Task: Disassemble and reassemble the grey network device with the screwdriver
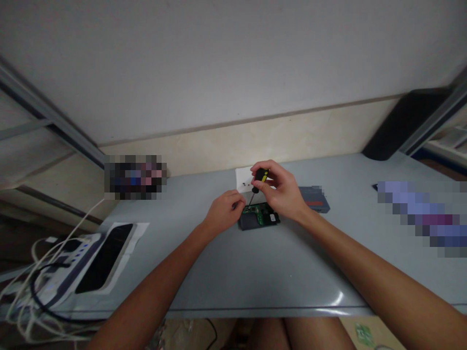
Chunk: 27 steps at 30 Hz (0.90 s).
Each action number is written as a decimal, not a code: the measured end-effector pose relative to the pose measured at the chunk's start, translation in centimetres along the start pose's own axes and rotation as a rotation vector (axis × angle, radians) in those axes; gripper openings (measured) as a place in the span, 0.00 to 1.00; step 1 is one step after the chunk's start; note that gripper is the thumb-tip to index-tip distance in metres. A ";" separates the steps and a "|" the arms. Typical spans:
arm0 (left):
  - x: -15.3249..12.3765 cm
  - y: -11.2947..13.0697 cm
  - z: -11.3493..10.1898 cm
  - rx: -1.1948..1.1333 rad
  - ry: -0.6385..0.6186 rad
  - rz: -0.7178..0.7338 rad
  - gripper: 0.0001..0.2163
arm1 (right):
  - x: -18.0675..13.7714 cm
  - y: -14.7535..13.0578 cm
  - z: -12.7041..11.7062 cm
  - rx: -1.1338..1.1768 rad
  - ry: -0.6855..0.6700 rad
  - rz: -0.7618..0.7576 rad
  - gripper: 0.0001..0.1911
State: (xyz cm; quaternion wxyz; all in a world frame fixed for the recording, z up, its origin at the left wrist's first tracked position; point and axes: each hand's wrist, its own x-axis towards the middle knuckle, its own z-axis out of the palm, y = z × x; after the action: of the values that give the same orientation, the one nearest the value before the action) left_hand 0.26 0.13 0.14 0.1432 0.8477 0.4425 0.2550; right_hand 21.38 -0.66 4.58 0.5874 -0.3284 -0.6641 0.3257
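Hands meet over a small opened device (255, 222) at the middle of the frame, on a pale grey desk (255, 277). The right hand (282, 194) has its grip pinched around the black-and-yellow handle of a slim screwdriver (260, 176), whose shaft slants down to the green board (257, 212) bared inside the dark casing. The left hand (222, 211) has its grip curled in against the device's left edge and seems to pinch it there.

The device looks light and likely to slide on the smooth desk. The board is probably stiff but fragile, so the casing's sides look like the safest place to hold.

Just behind lies a white paper (242, 179) with tiny dark specks on it. A grey box (316, 200) sits to the right of the device. At lower left, well apart, are a phone (104, 257) and a power strip (67, 267) with tangled cables.
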 end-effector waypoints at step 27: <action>-0.1 -0.2 0.1 -0.013 0.009 0.005 0.11 | 0.0 0.6 -0.2 -0.007 -0.038 -0.031 0.13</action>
State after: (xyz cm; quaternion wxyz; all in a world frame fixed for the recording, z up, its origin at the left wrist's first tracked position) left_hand 0.17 0.18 -0.08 0.1462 0.8468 0.4391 0.2621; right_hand 21.57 -0.32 4.13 0.5784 -0.3139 -0.6813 0.3205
